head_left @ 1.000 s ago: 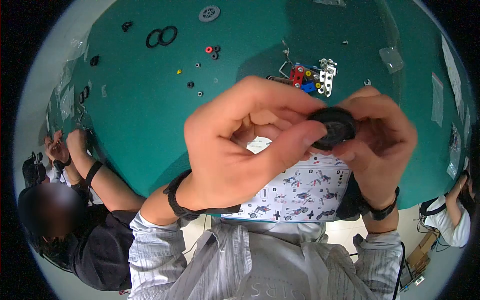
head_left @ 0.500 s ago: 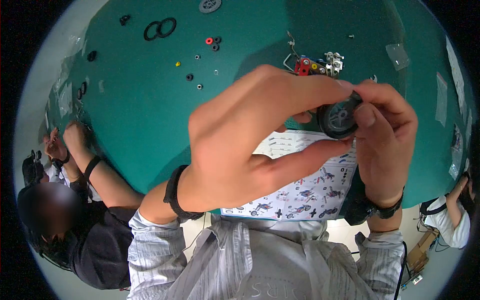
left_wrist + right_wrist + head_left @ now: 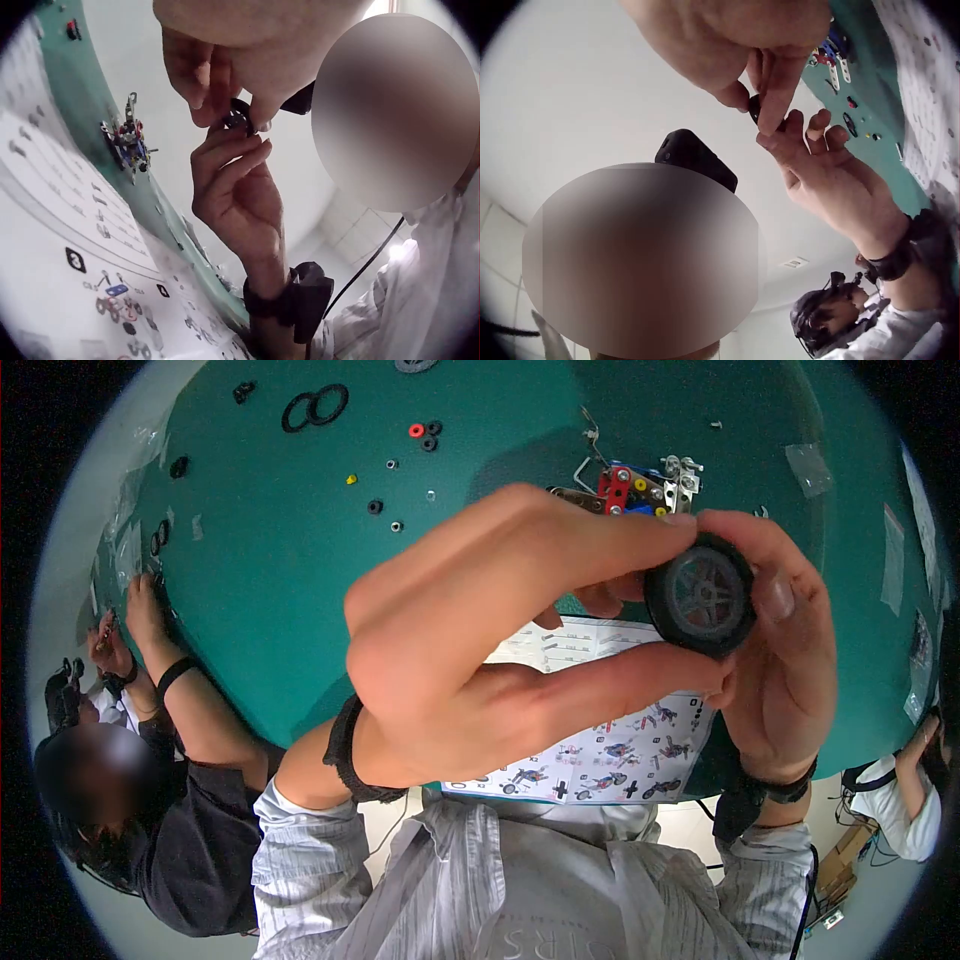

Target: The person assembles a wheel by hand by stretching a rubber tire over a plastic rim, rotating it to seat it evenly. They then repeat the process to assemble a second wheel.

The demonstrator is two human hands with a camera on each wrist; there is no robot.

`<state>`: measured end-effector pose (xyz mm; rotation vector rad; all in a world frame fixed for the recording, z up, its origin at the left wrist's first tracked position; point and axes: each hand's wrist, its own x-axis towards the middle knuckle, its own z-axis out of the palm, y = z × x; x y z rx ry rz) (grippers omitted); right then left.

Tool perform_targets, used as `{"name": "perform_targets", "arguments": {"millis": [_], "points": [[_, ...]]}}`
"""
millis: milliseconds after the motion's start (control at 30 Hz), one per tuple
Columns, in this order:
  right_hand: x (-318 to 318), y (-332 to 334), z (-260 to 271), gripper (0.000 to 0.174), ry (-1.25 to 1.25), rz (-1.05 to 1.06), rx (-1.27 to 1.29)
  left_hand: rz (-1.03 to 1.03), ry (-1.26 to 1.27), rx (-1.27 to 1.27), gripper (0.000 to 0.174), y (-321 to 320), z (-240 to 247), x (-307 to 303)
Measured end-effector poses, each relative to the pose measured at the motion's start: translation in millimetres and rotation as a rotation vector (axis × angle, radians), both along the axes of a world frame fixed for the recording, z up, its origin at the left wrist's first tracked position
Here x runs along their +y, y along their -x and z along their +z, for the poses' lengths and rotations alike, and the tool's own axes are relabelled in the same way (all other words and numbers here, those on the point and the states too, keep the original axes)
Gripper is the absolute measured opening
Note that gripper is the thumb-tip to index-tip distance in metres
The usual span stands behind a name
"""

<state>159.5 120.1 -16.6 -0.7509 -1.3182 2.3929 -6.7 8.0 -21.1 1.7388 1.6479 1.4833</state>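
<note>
A small wheel [image 3: 703,595], a black tyre around a grey spoked hub, is held up between both hands over a printed instruction sheet [image 3: 640,750]. My left hand [image 3: 450,650] spans it from the left, index fingertip at its upper edge and thumb along its lower edge. From the right, my right hand [image 3: 795,650] pinches the rim with fingers and thumb. In the left wrist view the wheel [image 3: 240,116] shows edge-on and dark between the fingertips. Behind the hands sits a partly built model [image 3: 618,485] of red, blue and silver metal strips, partly hidden by the left hand.
Two thin black tyres [image 3: 328,404] overlap on the green table [image 3: 270,560]. Nearby lie a red ring [image 3: 416,431], black rings [image 3: 430,444], small nuts and a yellow piece [image 3: 351,479]. Clear plastic bags [image 3: 808,468] lie at right. Another person's arm [image 3: 200,700] rests at left.
The wheel has turned from tilted to facing the head camera and shifted slightly right. The left hand's fingers have spread to its upper and lower edges, and the right hand still grips its right side.
</note>
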Motion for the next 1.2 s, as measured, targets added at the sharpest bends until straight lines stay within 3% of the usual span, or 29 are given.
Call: {"name": "perform_targets", "arguments": {"millis": [267,433,733,1200], "points": [[2.3,0.0,-0.7,0.049,-0.039,0.051,0.005,0.03,0.047,-0.104,0.058,-4.3,1.5,-1.9],[-3.1,5.9,3.6,0.054,0.109,-0.017,0.071,0.019,0.167,-0.178,0.056,-2.7,5.2,-3.3],[-4.0,7.2,-0.6,0.065,-0.028,0.008,0.012,0.035,0.218,-0.217,0.053,-2.9,6.5,-2.2],[-3.4,4.3,-6.2,0.054,0.032,-0.008,0.093,0.012,0.264,-0.354,0.053,-5.8,7.4,-3.6]]}}
